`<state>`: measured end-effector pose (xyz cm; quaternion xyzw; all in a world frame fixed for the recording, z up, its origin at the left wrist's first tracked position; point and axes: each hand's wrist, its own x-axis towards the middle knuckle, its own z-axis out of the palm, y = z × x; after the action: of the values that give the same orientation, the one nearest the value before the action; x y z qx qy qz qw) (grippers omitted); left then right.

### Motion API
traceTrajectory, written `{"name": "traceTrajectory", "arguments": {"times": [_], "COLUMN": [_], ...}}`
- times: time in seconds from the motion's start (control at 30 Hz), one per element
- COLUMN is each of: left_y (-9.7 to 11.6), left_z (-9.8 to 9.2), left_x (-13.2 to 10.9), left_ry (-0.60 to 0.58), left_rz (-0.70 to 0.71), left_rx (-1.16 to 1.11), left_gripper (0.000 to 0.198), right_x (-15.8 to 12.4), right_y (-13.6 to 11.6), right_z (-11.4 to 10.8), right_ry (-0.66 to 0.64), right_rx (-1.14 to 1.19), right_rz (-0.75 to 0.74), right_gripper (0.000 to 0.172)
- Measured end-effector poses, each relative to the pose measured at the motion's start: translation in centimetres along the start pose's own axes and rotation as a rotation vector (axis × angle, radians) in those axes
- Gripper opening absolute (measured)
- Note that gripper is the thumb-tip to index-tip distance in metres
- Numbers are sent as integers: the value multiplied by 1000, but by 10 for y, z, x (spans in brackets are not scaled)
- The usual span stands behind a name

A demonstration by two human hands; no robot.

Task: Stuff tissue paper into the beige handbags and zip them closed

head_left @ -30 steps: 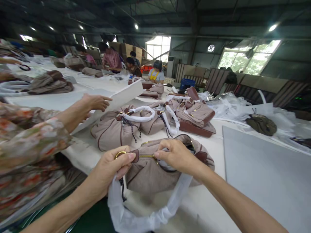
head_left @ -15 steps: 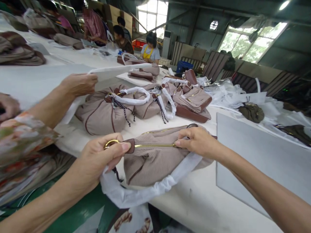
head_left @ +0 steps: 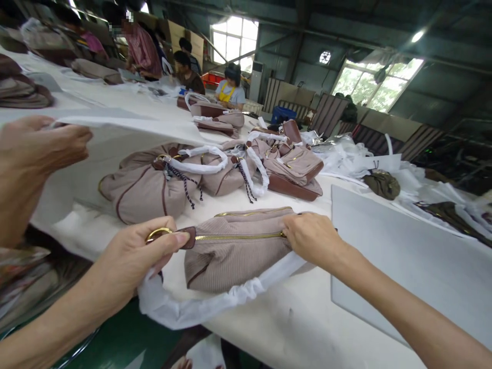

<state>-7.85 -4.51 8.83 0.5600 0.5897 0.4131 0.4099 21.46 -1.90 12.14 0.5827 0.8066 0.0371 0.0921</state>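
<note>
A beige ribbed handbag with a gold zipper lies at the near edge of the white table. My left hand pinches its brown end tab and gold ring. Fingers of my right hand are closed on the zipper pull at the bag's right end, and the zipper looks shut along its length. The bag's handle, wrapped in white paper, hangs below the bag over the table's edge.
Several more beige bags with wrapped handles lie behind. A co-worker's hand on the left holds a white sheet. A grey board lies to the right. Other people work at the far end.
My right hand pulled the zipper from the left part of the bag to its right end, closing it. The co-worker's hand lifted the white sheet and moved left. The camera tilted down.
</note>
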Motion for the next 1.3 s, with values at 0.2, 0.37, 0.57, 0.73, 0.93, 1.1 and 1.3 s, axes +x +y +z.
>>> {"name": "traceTrajectory", "arguments": {"times": [0.2,0.37,0.57,0.73,0.93,1.1,1.3], "left_y": [-2,-5,8,6,5,-2,-9], "left_z": [-5,-2,77,130,109,97,106], "left_x": [18,26,14,36,92,113,93], "left_ry": [63,310,137,-94,-287,-368,-297], "left_rz": [20,605,1118,1037,1110,1054,965], "left_rx": [117,759,842,887,882,968,774], "left_gripper": [45,36,35,34,28,36,35], "right_x": [-5,-27,-33,-28,-23,-12,-1], "right_y": [14,27,40,58,53,31,28], "right_z": [5,38,76,72,33,17,16], "right_ry": [83,586,690,422,147,178,367], "right_rx": [204,348,523,741,722,536,639], "right_rz": [-1,-149,106,236,352,123,-452], "right_gripper": [20,26,61,72,62,29,15]}}
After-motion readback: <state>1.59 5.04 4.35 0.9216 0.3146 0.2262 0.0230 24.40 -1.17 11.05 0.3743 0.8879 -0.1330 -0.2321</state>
